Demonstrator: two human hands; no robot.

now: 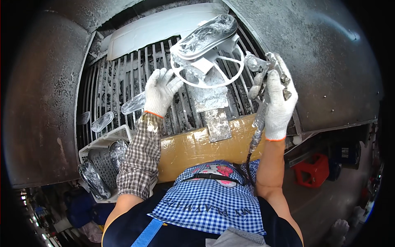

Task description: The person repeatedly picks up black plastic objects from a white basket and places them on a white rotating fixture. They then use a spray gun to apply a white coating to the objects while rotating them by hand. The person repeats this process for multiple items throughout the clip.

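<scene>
My left hand [159,91], in a white knit glove, has its fingers spread, the tips at the left rim of a white spoked wheel [238,76]; I cannot tell whether they touch it. On the wheel lies a plastic-wrapped shoe [212,35] with a pale sole edge, tilted up to the right. My gloved right hand [279,96] is closed around a paint-crusted spray gun [257,78], to the right of the wheel. From the gun a coated hose [258,125] hangs down toward my apron.
Metal slats [123,78] crusted with paint lie beneath, between booth walls [329,70]. Several sole-shaped pieces [103,122] rest on them at left. A white basket [96,144] holds wrapped shoes [94,179]. Brown board [181,152] covers the front edge. A red stool [312,170] stands at lower right.
</scene>
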